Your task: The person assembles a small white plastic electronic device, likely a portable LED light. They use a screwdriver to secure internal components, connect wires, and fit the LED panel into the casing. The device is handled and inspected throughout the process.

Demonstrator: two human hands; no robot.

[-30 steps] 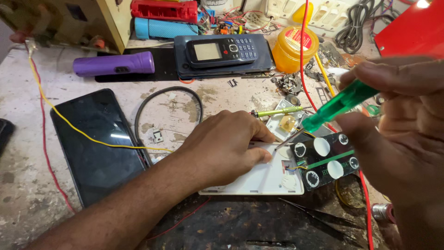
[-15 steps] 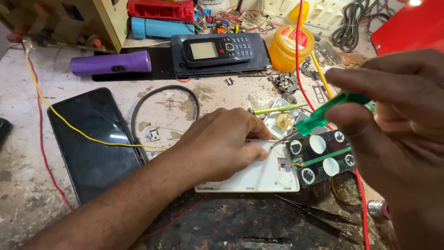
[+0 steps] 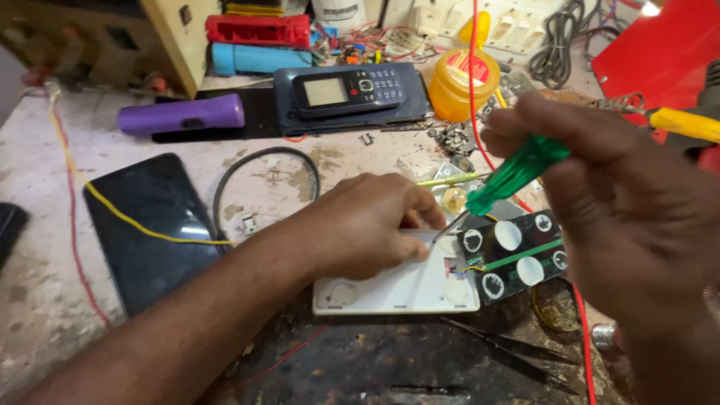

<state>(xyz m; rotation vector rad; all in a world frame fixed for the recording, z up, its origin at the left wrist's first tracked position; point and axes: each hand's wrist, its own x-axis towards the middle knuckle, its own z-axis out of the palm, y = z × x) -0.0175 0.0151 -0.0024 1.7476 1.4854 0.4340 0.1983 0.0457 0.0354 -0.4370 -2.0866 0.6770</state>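
My left hand presses flat on a white plastic device casing lying on the workbench. My right hand grips a screwdriver with a translucent green handle. Its metal tip touches the casing's upper right corner, beside my left fingertips. A black circuit board with white round pads and a green stripe lies against the casing's right end, joined to it by thin wires.
A black tablet with a yellow wire across it lies at left. Behind are a purple torch, a keypad phone on a dark case and a yellow jar. Black tweezers lie on the dark mat in front.
The screwdriver tip has shifted slightly left onto the casing's corner and my right hand has risen a little. My left hand stays pressed on the casing.
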